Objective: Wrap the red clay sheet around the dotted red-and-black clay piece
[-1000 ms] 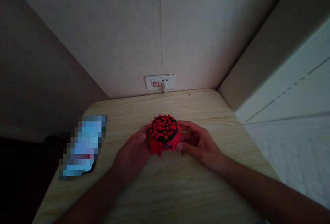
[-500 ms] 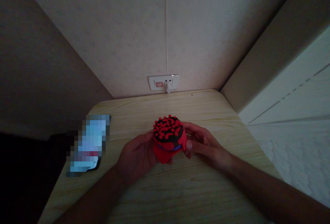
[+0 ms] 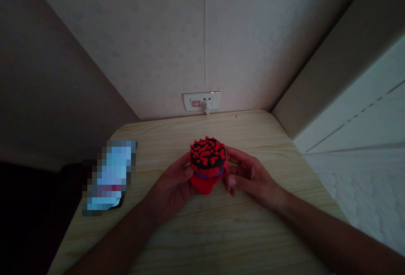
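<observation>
A round clay model (image 3: 207, 163) stands between my hands, cake-like in shape. Its black top carries red dots and short red strips, a purple band runs round the side, and a red flap hangs at the front. My left hand (image 3: 172, 188) curves about its left side, thumb on the edge, with the other fingers partly behind and under it. On the right, my right hand (image 3: 253, 178) holds the side between thumb and fingers. The model hides some fingertips, and I cannot tell whether its base touches the table.
The wood-grain table (image 3: 177, 241) has a rounded far edge against the wall. At its left lies a phone (image 3: 110, 176) with a pixelated screen. A wall socket (image 3: 201, 101) with a plug sits just beyond the table. White quilted bedding (image 3: 351, 190) is at the right.
The clay model has shifted slightly away from me and to the right. My left thumb has come round onto its left edge. The right hand has barely moved.
</observation>
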### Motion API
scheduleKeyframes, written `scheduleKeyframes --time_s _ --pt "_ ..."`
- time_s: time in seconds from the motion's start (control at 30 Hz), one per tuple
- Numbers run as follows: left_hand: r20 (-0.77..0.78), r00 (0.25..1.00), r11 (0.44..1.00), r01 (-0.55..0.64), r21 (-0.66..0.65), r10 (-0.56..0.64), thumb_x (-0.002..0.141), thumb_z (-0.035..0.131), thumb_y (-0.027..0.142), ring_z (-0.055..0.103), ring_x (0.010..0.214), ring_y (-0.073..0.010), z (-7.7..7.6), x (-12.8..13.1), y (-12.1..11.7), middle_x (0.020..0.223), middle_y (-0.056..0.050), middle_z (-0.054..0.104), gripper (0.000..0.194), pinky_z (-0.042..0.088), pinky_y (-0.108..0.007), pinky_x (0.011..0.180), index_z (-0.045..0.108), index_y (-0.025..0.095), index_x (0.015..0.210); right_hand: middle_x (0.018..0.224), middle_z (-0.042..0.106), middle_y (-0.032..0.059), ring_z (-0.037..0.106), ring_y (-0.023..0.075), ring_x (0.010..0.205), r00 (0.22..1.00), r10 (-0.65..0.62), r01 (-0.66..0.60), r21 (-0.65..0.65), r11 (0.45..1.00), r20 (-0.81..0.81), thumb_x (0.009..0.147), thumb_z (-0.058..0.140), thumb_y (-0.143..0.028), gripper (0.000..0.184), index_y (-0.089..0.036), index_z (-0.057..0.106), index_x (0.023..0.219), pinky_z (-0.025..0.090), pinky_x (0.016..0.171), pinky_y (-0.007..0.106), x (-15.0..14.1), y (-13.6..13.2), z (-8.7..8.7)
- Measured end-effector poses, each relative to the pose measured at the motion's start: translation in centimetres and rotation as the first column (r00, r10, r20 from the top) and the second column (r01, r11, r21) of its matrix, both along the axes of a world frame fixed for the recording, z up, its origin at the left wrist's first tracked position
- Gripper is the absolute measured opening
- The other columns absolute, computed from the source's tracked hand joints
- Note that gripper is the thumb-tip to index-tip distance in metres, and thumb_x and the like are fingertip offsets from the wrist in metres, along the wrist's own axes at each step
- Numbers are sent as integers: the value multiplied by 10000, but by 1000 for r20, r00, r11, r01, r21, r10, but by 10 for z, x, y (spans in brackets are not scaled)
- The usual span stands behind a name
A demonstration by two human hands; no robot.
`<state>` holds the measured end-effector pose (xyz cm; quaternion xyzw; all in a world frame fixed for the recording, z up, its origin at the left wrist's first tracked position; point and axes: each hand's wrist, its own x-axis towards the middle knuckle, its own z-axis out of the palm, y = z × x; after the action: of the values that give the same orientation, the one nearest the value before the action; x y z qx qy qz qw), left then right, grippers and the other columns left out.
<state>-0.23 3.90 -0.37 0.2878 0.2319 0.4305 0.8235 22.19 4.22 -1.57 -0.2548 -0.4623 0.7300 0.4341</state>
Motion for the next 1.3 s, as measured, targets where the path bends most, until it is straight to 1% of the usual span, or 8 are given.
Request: scheduleKeyframes --time_s 0.07,0.2,0.33,0.63,0.83,0.93,1.1,1.3 --pt "1 1000 1000 0 -8 0 924 663 185 742 1048 -211 0 1 -1 1231 -86 766 317 627 -267 841 724 191 1235 1317 631 64 622 71 684 1000 -20 20 7 1000 7 777 861 -137 718 -349 594 1409 536 529 163 -1 -1 -2" --pt "-17 1000 1000 -1 -28 0 909 689 195 751 1034 -228 -1 3 -4 1208 -93 773 353 634 -283 834 709 193 1261 1250 667 63 685 132 809 995 -92 92 21 996 30 725 885 -94 703 -311 625 1341 552 562 173 -5 -5 -3" --pt "8 1000 999 31 -9 -30 926 675 186 762 999 -214 -3 4 -5 1214 -80 772 326 642 -264 803 716 195 1249 1148 693 38 682 113 758 990 -137 136 29 990 38 712 887 -76 663 -292 637 1287 540 545 159 -8 -7 -2" --pt "1 1000 1000 21 -1 -21 897 719 188 741 1061 -234 -8 4 -3 1249 -121 752 383 624 -281 865 698 151 1278 895 688 -2 603 88 656 995 -90 86 93 992 38 782 855 -135 501 -271 656 1221 505 515 143 -6 -5 -5" --pt "10 1000 1000 16 16 -16 905 707 178 729 1076 -224 -5 3 -3 1257 -108 750 354 617 -276 878 712 157 1259 868 656 -11 573 82 632 994 -84 80 55 995 69 796 850 -163 478 -269 651 1217 501 504 153 -3 -6 -5" --pt "3 1000 1000 20 17 -20 890 725 192 738 1026 -223 -6 4 -3 1236 -106 755 371 630 -279 824 712 162 1259 864 661 -15 575 73 637 995 -87 84 55 995 56 802 844 -146 438 -254 656 1183 495 530 149 -3 -7 -3" --pt "-39 999 1000 12 17 -11 893 718 204 741 963 -216 -9 4 -4 1208 -123 758 376 631 -299 800 709 172 1267 843 685 -27 612 82 699 996 -88 88 30 996 18 729 891 -84 470 -246 656 1103 488 590 150 -4 -8 -3" --pt "-69 998 997 8 79 -2 756 852 210 738 922 -211 -7 8 -6 1114 -85 783 430 616 -292 789 757 195 1175 826 699 -22 652 115 713 994 -88 85 42 996 70 751 886 -134 464 -256 625 1116 533 660 221 -5 -9 -4"
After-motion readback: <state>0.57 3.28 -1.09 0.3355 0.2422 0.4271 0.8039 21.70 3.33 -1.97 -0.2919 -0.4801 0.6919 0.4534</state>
